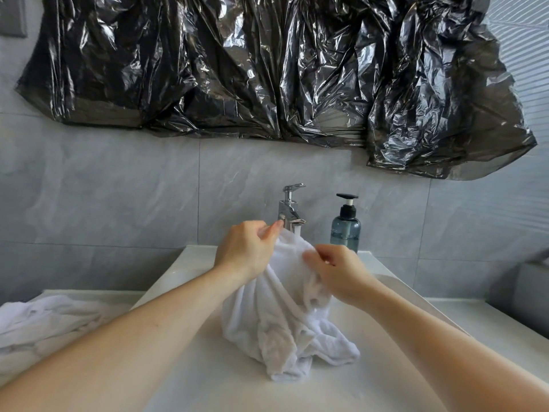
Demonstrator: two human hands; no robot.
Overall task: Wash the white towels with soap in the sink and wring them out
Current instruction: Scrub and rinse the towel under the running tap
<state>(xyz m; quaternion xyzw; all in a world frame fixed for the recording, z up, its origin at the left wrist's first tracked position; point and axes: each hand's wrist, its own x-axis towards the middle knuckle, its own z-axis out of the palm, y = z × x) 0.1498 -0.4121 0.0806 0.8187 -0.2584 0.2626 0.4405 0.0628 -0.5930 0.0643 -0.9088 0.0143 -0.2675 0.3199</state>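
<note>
A white towel point(276, 316) hangs bunched over the white sink point(193, 367), its lower end resting on the basin floor. My left hand point(246, 251) grips its upper edge just below the chrome tap point(289, 211). My right hand point(335, 272) pinches the towel's top fold a little lower and to the right. A thin stream of water runs from the tap's spout onto the cloth. A dark blue soap pump bottle point(346, 224) stands right of the tap. More white towels point(44, 325) lie heaped on the counter at the left.
Crumpled black plastic sheeting point(267, 69) covers the wall above the sink. Grey marble tiles point(118, 188) back the basin. A grey box-like object point(525, 289) sits at the right edge of the white counter point(475, 316).
</note>
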